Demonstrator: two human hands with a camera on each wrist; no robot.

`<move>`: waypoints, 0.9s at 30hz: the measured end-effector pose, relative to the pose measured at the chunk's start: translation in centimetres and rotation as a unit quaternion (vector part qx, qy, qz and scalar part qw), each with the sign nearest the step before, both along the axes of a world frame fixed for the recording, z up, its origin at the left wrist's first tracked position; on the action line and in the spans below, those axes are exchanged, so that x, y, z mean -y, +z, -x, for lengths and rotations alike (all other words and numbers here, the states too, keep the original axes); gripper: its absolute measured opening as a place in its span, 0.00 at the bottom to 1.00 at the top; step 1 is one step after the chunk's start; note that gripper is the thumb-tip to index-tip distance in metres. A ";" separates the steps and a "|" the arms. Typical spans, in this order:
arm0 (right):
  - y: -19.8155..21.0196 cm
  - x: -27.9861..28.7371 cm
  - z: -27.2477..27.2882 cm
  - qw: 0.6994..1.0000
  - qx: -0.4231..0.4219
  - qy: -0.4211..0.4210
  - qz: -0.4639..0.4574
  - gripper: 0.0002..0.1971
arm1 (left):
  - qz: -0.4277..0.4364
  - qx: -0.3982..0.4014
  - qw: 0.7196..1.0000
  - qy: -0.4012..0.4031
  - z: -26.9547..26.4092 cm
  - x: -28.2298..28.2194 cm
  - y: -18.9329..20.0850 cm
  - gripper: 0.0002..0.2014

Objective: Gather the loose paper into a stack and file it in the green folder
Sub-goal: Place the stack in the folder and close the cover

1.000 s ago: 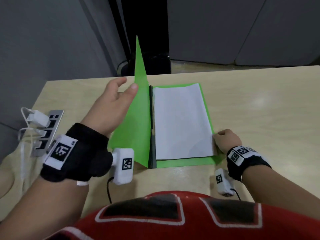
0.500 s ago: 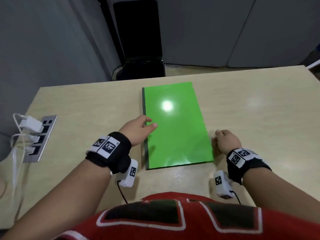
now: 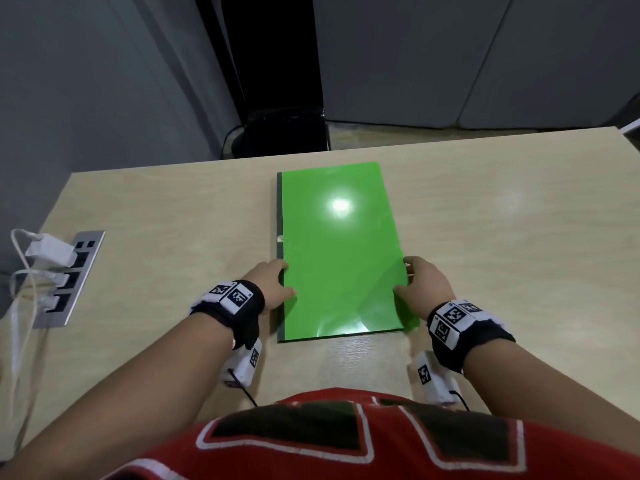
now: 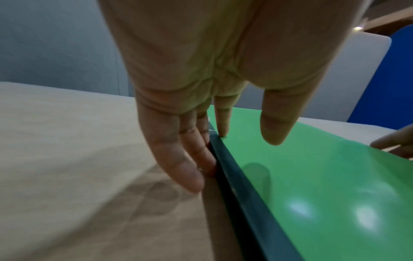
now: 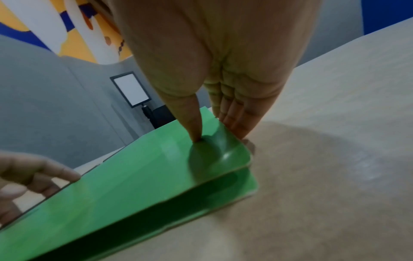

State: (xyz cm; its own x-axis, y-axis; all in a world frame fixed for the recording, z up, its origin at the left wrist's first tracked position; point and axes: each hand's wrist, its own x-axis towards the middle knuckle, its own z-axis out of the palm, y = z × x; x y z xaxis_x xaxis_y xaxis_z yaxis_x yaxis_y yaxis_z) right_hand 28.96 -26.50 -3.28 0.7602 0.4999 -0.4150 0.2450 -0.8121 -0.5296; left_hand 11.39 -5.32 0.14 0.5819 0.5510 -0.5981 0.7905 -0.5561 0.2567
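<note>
The green folder lies shut and flat on the worktop, dead ahead of you, long axis running away from your body, dark spine on its left edge. Your left hand has straight fingers pressed along the spine, thumb over the cover; your right hand pinches the folder's open right edge, thumb on top, fingers at the edge. Both sit equally near, at the folder's near end. My read: no paper shows, so filing looks done. No readable writing on the folder.
</note>
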 end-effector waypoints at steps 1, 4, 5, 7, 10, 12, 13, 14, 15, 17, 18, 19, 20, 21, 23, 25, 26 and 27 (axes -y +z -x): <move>-0.1 0.0 0.1 1.000 0.004 0.010 0.007 0.33 | -0.003 -0.003 1.000 -0.003 0.0 -0.1 -0.2 0.34; -0.3 -0.2 0.3 0.999 0.022 0.020 0.017 0.36 | -0.006 0.000 1.000 -0.007 0.1 -0.3 -0.5 0.33; -0.3 -0.3 0.5 0.999 0.026 0.024 0.012 0.37 | -0.010 0.002 1.000 -0.009 0.1 -0.3 -0.5 0.33; -0.3 -0.8 0.9 0.999 0.023 0.049 0.009 0.41 | -0.018 0.010 1.000 -0.005 0.2 -0.5 -0.6 0.33; -0.2 -1.4 1.2 0.997 0.016 0.072 0.014 0.42 | -0.022 0.018 1.000 -0.003 0.4 -0.9 -0.9 0.33; 0.0 -1.6 1.5 0.997 0.011 0.073 0.021 0.41 | -0.020 0.019 1.000 -0.002 0.8 -1.4 -1.0 0.32; 0.1 -1.8 1.7 0.997 0.009 0.076 0.024 0.41 | -0.020 0.020 1.000 0.000 1.1 -1.7 -1.0 0.32; 0.2 -2.1 2.0 0.997 0.009 0.079 0.026 0.41 | -0.020 0.022 1.000 0.001 1.4 -2.1 -1.0 0.31; 0.3 -2.6 2.3 0.996 0.009 0.082 0.025 0.41 | -0.019 0.024 1.000 0.005 1.9 -2.5 -1.0 0.31; 0.4 -3.8 3.3 0.996 0.014 0.090 0.022 0.41 | -0.018 0.027 0.999 0.017 2.9 -3.4 -1.0 0.30; 0.5 -4.5 3.9 0.995 0.014 0.094 0.021 0.41 | -0.018 0.027 0.999 0.022 3.6 -4.0 -1.0 0.30; 0.5 -5.3 4.5 0.995 0.013 0.098 0.020 0.41 | -0.018 0.025 0.999 0.026 4.3 -4.7 -0.9 0.30; 0.5 -6.1 5.1 0.995 0.012 0.101 0.020 0.41 | -0.018 0.022 0.999 0.029 5.0 -5.4 -0.9 0.30; 0.5 -7.0 5.8 0.994 0.011 0.106 0.020 0.41 | -0.019 0.018 0.999 0.033 5.7 -6.1 -0.8 0.31; 0.6 -8.8 7.2 0.993 0.012 0.118 0.021 0.41 | -0.020 0.010 0.999 0.042 7.3 -7.7 -0.6 0.31; 0.5 -10.6 8.5 0.990 0.013 0.135 0.023 0.40 | -0.024 0.003 0.998 0.051 8.8 -9.3 -0.5 0.31; 0.5 -11.4 9.1 0.989 0.015 0.143 0.027 0.39 | -0.028 0.001 0.998 0.055 9.5 -10.1 -0.6 0.31; 0.4 -12.2 9.7 0.988 0.018 0.149 0.032 0.39 | -0.030 0.000 0.998 0.060 10.2 -10.8 -0.7 0.31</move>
